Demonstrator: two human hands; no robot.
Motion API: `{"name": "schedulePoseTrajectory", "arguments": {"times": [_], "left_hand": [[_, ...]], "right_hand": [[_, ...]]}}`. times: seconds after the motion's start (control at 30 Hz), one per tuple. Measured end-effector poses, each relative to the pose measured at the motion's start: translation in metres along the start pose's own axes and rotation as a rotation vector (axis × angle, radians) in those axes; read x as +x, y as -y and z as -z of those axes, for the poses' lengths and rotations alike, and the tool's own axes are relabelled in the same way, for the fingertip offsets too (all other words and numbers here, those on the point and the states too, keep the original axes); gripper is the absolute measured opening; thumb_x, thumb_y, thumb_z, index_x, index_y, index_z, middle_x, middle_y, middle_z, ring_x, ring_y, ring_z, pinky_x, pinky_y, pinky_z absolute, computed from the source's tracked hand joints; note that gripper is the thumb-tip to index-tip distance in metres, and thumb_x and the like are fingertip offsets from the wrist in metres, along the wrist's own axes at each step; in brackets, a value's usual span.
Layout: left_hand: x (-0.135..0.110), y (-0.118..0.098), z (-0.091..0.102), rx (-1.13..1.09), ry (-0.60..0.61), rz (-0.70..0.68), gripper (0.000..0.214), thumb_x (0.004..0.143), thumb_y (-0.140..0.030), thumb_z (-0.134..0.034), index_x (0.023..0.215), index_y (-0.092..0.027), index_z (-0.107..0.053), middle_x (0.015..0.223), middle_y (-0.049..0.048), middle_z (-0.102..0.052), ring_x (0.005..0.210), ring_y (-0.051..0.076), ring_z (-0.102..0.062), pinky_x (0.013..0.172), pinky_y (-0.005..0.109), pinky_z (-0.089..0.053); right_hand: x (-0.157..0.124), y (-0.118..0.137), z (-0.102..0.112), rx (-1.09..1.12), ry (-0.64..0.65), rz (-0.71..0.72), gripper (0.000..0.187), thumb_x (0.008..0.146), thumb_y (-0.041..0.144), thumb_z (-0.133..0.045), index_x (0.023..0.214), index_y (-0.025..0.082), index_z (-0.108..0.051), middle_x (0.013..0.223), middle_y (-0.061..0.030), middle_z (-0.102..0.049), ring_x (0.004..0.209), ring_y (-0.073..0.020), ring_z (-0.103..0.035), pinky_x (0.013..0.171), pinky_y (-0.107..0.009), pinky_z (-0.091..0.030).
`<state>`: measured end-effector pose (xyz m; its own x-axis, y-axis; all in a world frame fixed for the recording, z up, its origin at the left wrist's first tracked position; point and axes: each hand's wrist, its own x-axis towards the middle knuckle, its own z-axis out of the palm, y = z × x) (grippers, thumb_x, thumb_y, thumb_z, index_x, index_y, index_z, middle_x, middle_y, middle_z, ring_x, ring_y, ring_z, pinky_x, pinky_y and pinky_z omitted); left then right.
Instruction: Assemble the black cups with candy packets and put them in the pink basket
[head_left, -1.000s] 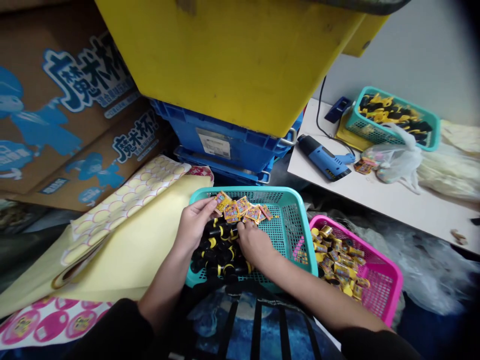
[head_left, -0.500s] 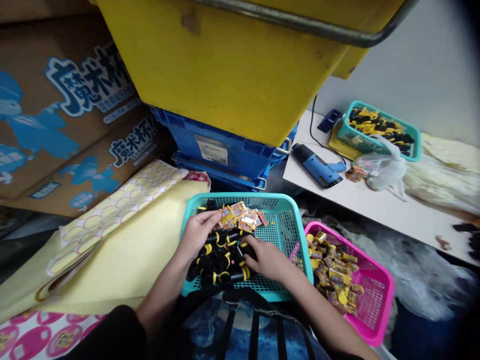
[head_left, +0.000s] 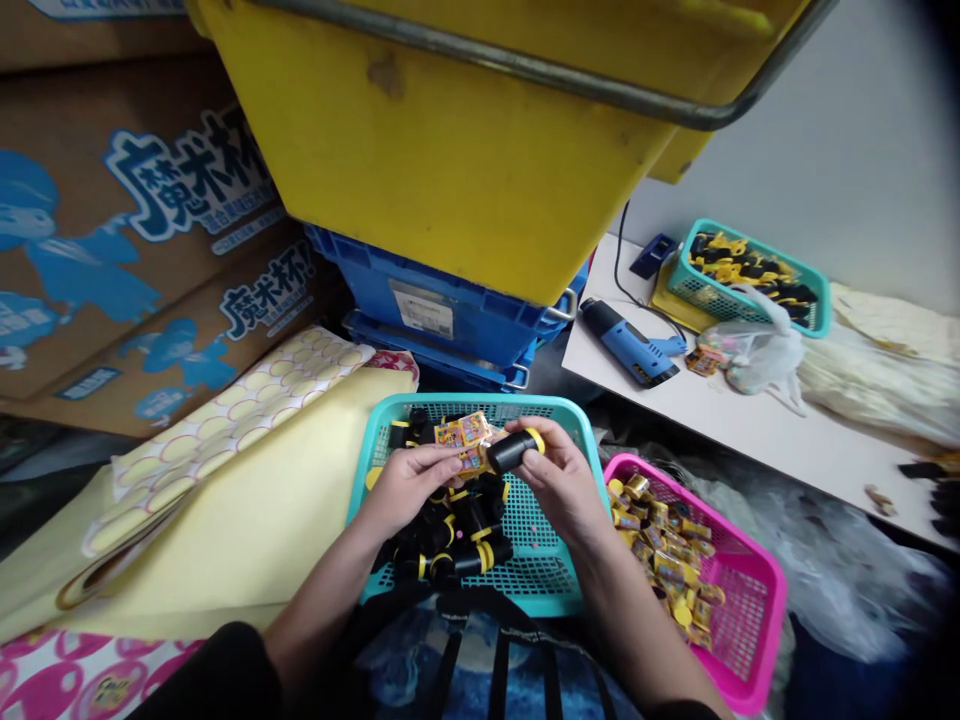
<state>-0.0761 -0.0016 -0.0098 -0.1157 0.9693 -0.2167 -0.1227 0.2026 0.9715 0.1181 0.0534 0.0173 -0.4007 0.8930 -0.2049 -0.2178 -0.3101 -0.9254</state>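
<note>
My right hand grips a small black cylindrical container with a yellow end, tilted in the fingers. My left hand pinches several printed yellow-orange labels, whose right edge meets or nearly meets the container's black end. Both hands are over a teal mesh basket. Inside it, mostly on the left, lie more black containers with yellow ends, partly hidden by my left hand. A pink basket at my right holds many small containers wrapped in yellow printed labels.
A blue heat gun lies on the white table with another teal basket and a plastic bag. Stacked yellow and blue crates stand ahead. Cardboard boxes and yellowish sheets are at the left.
My right hand has risen from the containers in the basket with one black container in it and come next to the labels. My left hand has moved slightly down and right, still holding labels.
</note>
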Motion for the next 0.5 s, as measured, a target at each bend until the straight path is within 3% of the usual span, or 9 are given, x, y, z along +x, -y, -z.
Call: {"name": "schedulePoseTrajectory", "arguments": {"times": [0.1,0.23,0.37,0.5], "left_hand": [[-0.001,0.002,-0.002,-0.116,-0.006,0.016,0.029,0.073,-0.04,-0.073,0.094,-0.021,-0.077,0.1,0.0079,-0.076,0.067,0.018,-0.07,0.068,0.034,-0.06],[-0.002,0.003,-0.001,-0.197,0.012,0.018,0.031,0.074,-0.042,-0.072,0.095,-0.021,-0.077,0.106,0.0091,-0.074,0.083,0.022,-0.071,0.069,0.034,-0.062],[0.0,0.001,-0.001,-0.144,0.051,0.003,0.028,0.076,-0.04,-0.071,0.097,-0.022,-0.076,0.111,0.0082,-0.072,0.09,0.024,-0.07,0.072,0.035,-0.063],[0.001,-0.002,-0.004,-0.096,0.046,-0.005,0.027,0.077,-0.037,-0.07,0.1,-0.024,-0.076,0.109,0.0058,-0.074,0.09,0.022,-0.07,0.074,0.034,-0.062]], "right_hand": [[0.003,-0.008,0.001,-0.002,0.013,0.015,0.033,0.07,0.038,-0.077,0.093,0.026,-0.056,0.1,-0.0023,-0.062,0.088,-0.0179,-0.061,0.075,-0.03,-0.052],[0.007,-0.014,0.011,-0.159,0.014,0.019,0.032,0.069,0.039,-0.078,0.092,0.024,-0.061,0.091,-0.0012,-0.062,0.08,-0.0162,-0.059,0.07,-0.028,-0.051],[0.008,-0.012,0.017,-0.228,0.068,-0.03,0.03,0.07,0.039,-0.077,0.092,0.023,-0.064,0.088,-0.001,-0.064,0.072,-0.014,-0.058,0.066,-0.028,-0.049],[0.007,-0.015,0.011,-0.265,0.041,0.001,0.031,0.068,0.037,-0.079,0.091,0.023,-0.064,0.091,-0.0023,-0.066,0.08,-0.0169,-0.061,0.074,-0.031,-0.05]]}}
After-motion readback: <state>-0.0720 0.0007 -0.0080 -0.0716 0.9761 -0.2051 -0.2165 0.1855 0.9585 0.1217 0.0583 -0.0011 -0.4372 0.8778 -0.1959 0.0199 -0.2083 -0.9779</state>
